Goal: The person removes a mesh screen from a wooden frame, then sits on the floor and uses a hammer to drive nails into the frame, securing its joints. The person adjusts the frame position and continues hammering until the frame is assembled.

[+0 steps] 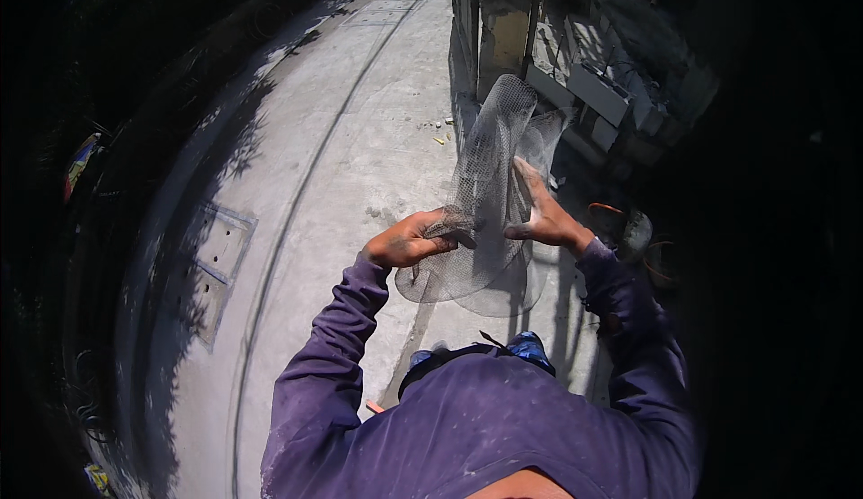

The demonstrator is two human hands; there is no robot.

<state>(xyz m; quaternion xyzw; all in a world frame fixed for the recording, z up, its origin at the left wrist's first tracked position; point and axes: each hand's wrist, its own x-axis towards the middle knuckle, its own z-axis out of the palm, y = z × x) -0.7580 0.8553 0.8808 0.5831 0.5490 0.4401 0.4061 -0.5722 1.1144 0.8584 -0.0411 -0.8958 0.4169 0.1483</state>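
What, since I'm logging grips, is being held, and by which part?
Loosely rolled wire mesh: the left hand grips its lower left side; the right hand is spread at its right side.

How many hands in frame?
2. The left hand grips the wire mesh on its left side; the right hand is at the mesh's right side, thumb and fingers spread. The dark picture edges could hide others.
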